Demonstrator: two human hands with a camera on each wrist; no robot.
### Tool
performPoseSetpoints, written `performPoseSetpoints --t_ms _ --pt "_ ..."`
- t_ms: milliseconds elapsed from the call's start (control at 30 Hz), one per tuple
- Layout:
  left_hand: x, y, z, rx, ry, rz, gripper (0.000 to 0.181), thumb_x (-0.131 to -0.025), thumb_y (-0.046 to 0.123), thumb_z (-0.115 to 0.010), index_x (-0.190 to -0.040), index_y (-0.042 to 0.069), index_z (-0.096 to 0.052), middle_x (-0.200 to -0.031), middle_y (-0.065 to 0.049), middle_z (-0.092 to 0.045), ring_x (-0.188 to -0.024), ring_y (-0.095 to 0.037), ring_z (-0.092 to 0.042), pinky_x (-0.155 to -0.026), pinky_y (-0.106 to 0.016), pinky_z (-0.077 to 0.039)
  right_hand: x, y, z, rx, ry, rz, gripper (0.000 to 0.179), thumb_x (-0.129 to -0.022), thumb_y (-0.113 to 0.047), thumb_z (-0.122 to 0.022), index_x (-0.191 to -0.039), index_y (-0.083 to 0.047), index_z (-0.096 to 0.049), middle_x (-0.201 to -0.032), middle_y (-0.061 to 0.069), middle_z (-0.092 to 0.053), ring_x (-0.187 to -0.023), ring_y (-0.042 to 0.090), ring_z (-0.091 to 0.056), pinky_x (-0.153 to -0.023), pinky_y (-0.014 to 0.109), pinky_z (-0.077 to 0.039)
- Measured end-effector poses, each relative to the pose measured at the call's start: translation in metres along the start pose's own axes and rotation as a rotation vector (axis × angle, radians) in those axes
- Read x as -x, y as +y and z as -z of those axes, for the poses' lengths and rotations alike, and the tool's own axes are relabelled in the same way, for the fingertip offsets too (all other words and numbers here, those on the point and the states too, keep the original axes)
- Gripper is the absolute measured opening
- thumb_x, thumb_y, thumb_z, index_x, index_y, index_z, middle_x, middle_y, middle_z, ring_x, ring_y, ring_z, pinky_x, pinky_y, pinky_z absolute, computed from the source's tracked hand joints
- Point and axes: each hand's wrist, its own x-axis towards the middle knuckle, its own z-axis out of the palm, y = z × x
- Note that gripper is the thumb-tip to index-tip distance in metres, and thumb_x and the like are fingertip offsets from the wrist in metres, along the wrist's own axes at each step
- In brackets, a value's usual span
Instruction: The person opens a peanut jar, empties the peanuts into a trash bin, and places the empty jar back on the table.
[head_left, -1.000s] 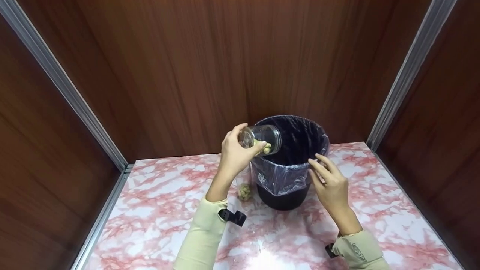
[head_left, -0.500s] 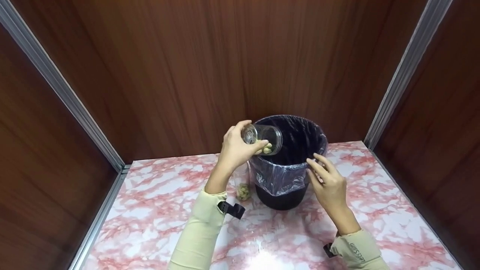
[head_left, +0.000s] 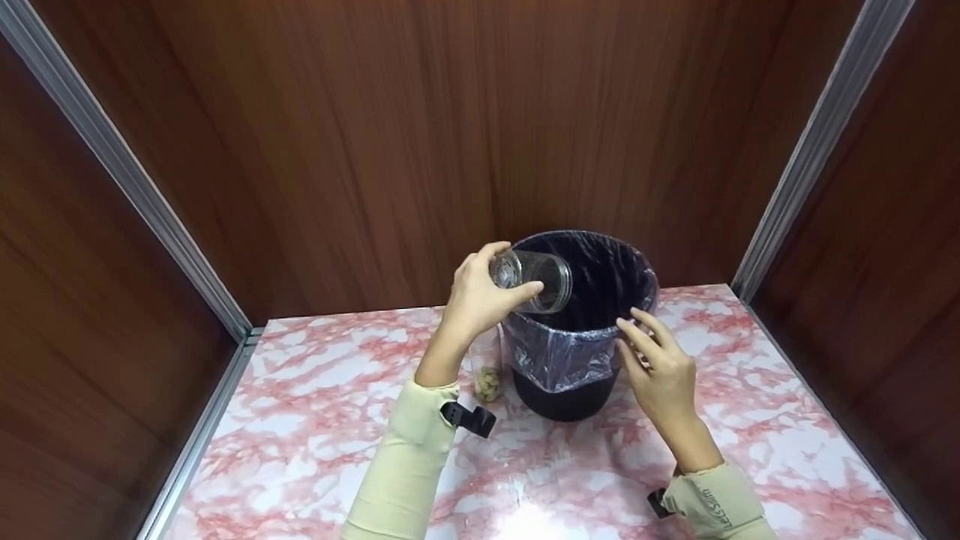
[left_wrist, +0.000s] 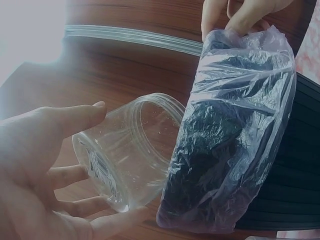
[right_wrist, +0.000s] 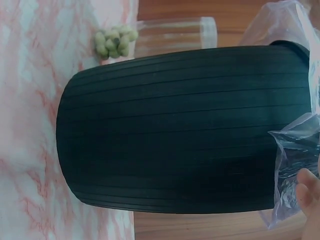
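Note:
My left hand (head_left: 480, 292) grips a clear plastic jar (head_left: 551, 281) around its base end. The jar lies tipped on its side, its open mouth over the left rim of a black trash can (head_left: 562, 397) lined with a translucent purple bag (head_left: 562, 360). In the left wrist view only a few small specks show inside the clear jar (left_wrist: 135, 145). On the can's right side, my right hand (head_left: 660, 375) pinches the bag-covered rim between thumb and fingers. In the right wrist view its fingertips (right_wrist: 306, 187) lie on the bag.
A second clear jar (right_wrist: 170, 37) stands upright close left of the can, with pale, peanut-like nuts (head_left: 488, 384) at its bottom. The table (head_left: 337, 420) has a red-and-white marbled top. Brown wood-grain panels (head_left: 375, 150) rise behind and at both sides.
The pale nuts seen in the held jar in the earlier frames are gone from it. My left hand has shifted the jar slightly right over the can. My right hand stays at the rim.

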Motion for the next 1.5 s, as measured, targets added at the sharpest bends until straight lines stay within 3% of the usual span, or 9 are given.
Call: performPoseSetpoints --t_ms 400,533,667,867,1033,1133,1300,1400,1500 --pt "0.006 -0.009 0.006 0.036 0.016 -0.074 0.075 -0.065 0.036 -0.09 -0.125 0.011 -0.054 -0.119 -0.007 -0.06 -0.112 -0.022 -0.055 -0.093 -0.034 -0.045 0.0 0.001 0.001 -0.002 -0.011 -0.007 0.041 -0.076 0.006 -0.078 -0.113 -0.011 -0.074 -0.122 0.006 -0.065 -0.07 0.012 -0.063 -0.058 0.016 -0.051" --pt "0.016 -0.015 0.011 0.022 0.027 -0.042 0.079 -0.062 0.033 -0.091 -0.119 0.008 -0.043 -0.117 -0.008 -0.052 -0.109 -0.021 -0.052 -0.094 -0.033 -0.043 0.0 0.001 0.0 0.002 -0.02 -0.009 0.041 -0.076 0.005 -0.078 -0.113 -0.011 -0.074 -0.123 0.006 -0.065 -0.068 0.012 -0.063 -0.058 0.016 -0.051" --pt "0.031 -0.027 0.016 0.002 0.039 0.013 0.087 -0.06 0.026 -0.09 -0.126 0.008 -0.037 -0.121 -0.013 -0.039 -0.11 -0.024 -0.047 -0.095 -0.033 -0.043 0.0 0.0 -0.002 -0.017 -0.009 -0.007 0.041 -0.075 0.007 -0.078 -0.112 -0.01 -0.074 -0.123 0.007 -0.065 -0.064 0.012 -0.063 -0.054 0.018 -0.052" --pt "0.051 -0.048 0.017 -0.023 0.163 0.067 0.09 -0.057 0.034 -0.093 -0.132 0.012 -0.051 -0.119 -0.009 -0.047 -0.108 -0.024 -0.05 -0.09 -0.036 -0.046 0.0 -0.001 -0.003 -0.037 0.006 -0.02 0.042 -0.074 0.009 -0.078 -0.112 -0.01 -0.074 -0.123 0.007 -0.065 -0.061 0.012 -0.062 -0.052 0.016 -0.051" --pt "0.063 -0.065 0.012 -0.071 0.308 0.077 0.09 -0.056 0.038 -0.093 -0.129 0.004 -0.053 -0.116 -0.011 -0.057 -0.109 -0.028 -0.053 -0.091 -0.04 -0.045 0.0 -0.003 -0.003 -0.018 -0.01 -0.049 0.041 -0.075 0.007 -0.075 -0.112 -0.01 -0.074 -0.124 0.004 -0.064 -0.058 0.009 -0.059 -0.051 0.014 -0.046" --pt "0.069 -0.075 0.006 -0.082 0.353 0.077 0.089 -0.056 0.034 -0.093 -0.127 0.001 -0.052 -0.114 -0.013 -0.06 -0.107 -0.03 -0.055 -0.091 -0.042 -0.046 0.001 -0.004 0.0 0.006 -0.033 -0.044 0.045 -0.077 0.004 -0.074 -0.119 -0.011 -0.071 -0.128 0.001 -0.062 -0.058 0.009 -0.059 -0.05 0.018 -0.047" --pt "0.084 -0.09 -0.003 -0.074 0.343 0.11 0.091 -0.057 0.029 -0.093 -0.13 -0.003 -0.048 -0.115 -0.017 -0.06 -0.108 -0.034 -0.057 -0.093 -0.044 -0.047 0.006 -0.006 0.011 0.002 0.06 -0.043 0.054 -0.072 0.004 -0.077 -0.124 -0.005 -0.066 -0.133 0.008 -0.059 -0.058 0.016 -0.063 -0.053 0.014 -0.051" --pt "0.094 -0.099 -0.008 -0.073 0.329 0.125 0.095 -0.058 0.028 -0.092 -0.133 -0.004 -0.045 -0.12 -0.018 -0.058 -0.113 -0.035 -0.055 -0.097 -0.046 -0.045 0.011 -0.009 0.023 -0.022 0.126 -0.114 0.049 -0.07 0.009 -0.076 -0.118 0.002 -0.067 -0.131 0.014 -0.059 -0.06 0.012 -0.064 -0.056 0.009 -0.049" --pt "0.103 -0.109 -0.013 -0.074 0.319 0.132 0.095 -0.057 0.027 -0.092 -0.133 -0.005 -0.044 -0.12 -0.019 -0.057 -0.114 -0.037 -0.054 -0.097 -0.048 -0.045 0.024 -0.01 0.039 -0.054 0.133 -0.203 0.041 -0.072 0.017 -0.072 -0.111 0.006 -0.069 -0.126 0.018 -0.061 -0.065 0.003 -0.062 -0.056 0.007 -0.048"
